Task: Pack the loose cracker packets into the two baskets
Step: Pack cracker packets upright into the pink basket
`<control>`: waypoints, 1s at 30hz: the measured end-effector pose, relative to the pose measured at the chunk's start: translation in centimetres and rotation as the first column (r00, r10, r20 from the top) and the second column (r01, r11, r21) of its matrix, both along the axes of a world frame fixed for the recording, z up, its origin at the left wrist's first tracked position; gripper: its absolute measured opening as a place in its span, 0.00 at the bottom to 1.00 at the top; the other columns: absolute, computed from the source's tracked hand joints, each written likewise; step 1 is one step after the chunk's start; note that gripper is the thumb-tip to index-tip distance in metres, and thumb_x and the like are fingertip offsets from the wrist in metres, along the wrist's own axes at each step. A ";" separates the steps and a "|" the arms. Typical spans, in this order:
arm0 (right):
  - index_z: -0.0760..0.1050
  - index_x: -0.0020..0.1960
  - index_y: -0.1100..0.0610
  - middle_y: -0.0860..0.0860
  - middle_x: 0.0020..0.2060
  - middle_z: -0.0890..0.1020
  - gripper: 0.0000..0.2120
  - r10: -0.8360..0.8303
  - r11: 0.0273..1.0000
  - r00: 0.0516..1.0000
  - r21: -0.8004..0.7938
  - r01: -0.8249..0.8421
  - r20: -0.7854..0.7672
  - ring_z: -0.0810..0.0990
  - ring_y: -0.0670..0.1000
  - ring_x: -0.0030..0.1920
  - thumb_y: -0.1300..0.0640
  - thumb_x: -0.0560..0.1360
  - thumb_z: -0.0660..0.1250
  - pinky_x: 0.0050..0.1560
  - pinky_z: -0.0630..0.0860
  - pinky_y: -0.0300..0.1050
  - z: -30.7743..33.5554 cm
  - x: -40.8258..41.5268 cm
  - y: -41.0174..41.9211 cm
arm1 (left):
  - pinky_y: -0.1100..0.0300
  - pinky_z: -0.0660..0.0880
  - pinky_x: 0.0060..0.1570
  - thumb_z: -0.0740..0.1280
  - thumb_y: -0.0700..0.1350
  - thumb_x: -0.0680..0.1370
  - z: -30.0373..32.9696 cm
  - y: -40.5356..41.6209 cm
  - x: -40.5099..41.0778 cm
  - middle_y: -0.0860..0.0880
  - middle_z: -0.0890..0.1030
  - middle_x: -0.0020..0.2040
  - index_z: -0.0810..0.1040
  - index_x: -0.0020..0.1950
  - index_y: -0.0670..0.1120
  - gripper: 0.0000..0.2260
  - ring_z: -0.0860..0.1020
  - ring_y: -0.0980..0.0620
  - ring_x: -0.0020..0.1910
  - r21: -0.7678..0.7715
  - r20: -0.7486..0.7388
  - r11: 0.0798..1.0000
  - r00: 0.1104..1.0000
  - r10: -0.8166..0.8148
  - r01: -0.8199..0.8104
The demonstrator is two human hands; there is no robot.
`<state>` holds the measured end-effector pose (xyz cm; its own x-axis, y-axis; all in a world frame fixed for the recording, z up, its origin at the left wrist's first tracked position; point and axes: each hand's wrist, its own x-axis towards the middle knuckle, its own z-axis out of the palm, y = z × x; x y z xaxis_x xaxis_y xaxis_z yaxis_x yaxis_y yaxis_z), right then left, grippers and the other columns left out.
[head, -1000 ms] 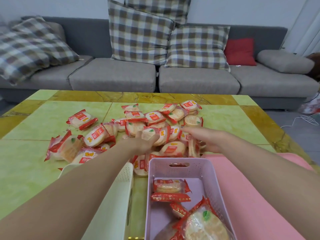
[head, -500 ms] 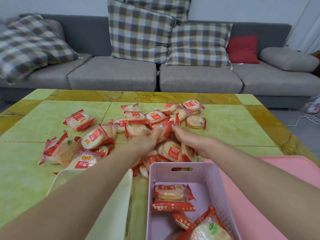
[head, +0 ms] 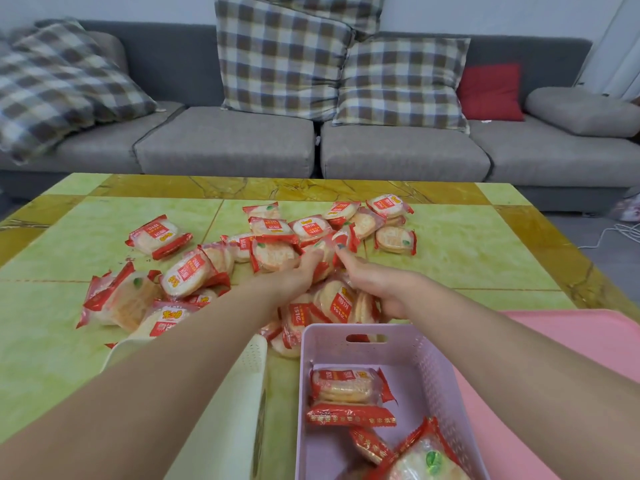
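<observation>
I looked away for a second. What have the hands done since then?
Both hands have closed inward on the cracker packets: the left hand and right hand, apart before, now nearly touch fingertips, gathering packets between them. The purple basket and its contents stayed put.

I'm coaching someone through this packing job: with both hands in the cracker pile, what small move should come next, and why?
Probably draw both hands back and drop the packets into the lilac basket. The left hand and right hand already cup packets from the pile, and that basket sits just in front with room left.
</observation>
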<state>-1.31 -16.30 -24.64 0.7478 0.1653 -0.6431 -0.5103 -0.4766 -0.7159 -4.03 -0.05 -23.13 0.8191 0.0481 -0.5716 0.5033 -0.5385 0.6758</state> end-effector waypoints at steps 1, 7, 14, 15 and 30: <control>0.63 0.77 0.41 0.53 0.71 0.77 0.53 -0.022 0.999 1.000 0.048 0.022 -0.002 0.77 0.58 0.68 0.15 0.58 0.51 0.69 0.72 0.63 -0.5 0.3 0.1 | 0.42 0.58 0.74 0.53 0.78 0.72 0.1 -0.2 0.0 0.47 0.59 0.81 0.55 0.81 0.58 0.42 0.60 0.42 0.79 -0.046 0.012 0.999 1.000 0.020 -0.020; 0.74 0.71 0.48 0.57 0.57 0.86 0.47 -0.158 0.952 0.987 0.266 0.155 -0.011 0.85 0.58 0.57 0.18 0.63 0.55 0.65 0.77 0.60 -0.7 0.1 -0.1 | 0.46 0.75 0.63 0.66 0.77 0.62 0.1 -0.7 -0.4 0.49 0.77 0.65 0.70 0.68 0.57 0.40 0.78 0.46 0.61 -0.223 0.094 0.966 0.984 0.153 -0.130; 0.81 0.65 0.52 0.56 0.55 0.87 0.39 -0.231 0.903 0.973 0.376 0.207 0.021 0.85 0.57 0.57 0.23 0.72 0.55 0.65 0.77 0.59 1.6 -0.5 0.2 | 0.48 0.80 0.56 0.70 0.71 0.67 1.7 -2.2 -1.2 0.49 0.81 0.53 0.67 0.65 0.58 0.32 0.83 0.47 0.50 -0.352 0.192 0.918 0.945 0.263 -0.184; 0.82 0.62 0.53 0.57 0.53 0.87 0.37 -0.247 0.894 0.968 0.393 0.215 0.033 0.86 0.57 0.56 0.25 0.75 0.54 0.63 0.79 0.57 2.1 -0.6 0.3 | 0.47 0.81 0.55 0.71 0.71 0.68 2.1 -2.6 -1.3 0.48 0.81 0.54 0.66 0.67 0.58 0.33 0.84 0.46 0.50 -0.389 0.201 0.902 0.938 0.283 -0.188; 0.81 0.65 0.54 0.58 0.56 0.86 0.37 -0.345 0.833 0.902 0.527 0.167 0.259 0.85 0.59 0.57 0.28 0.79 0.49 0.64 0.78 0.59 14.6 -8.2 -0.8 | 0.52 0.83 0.49 0.70 0.62 0.75 12.4 -5.9 -7.5 0.47 0.82 0.56 0.63 0.69 0.55 0.28 0.86 0.50 0.48 -0.593 0.432 0.805 0.844 0.318 0.000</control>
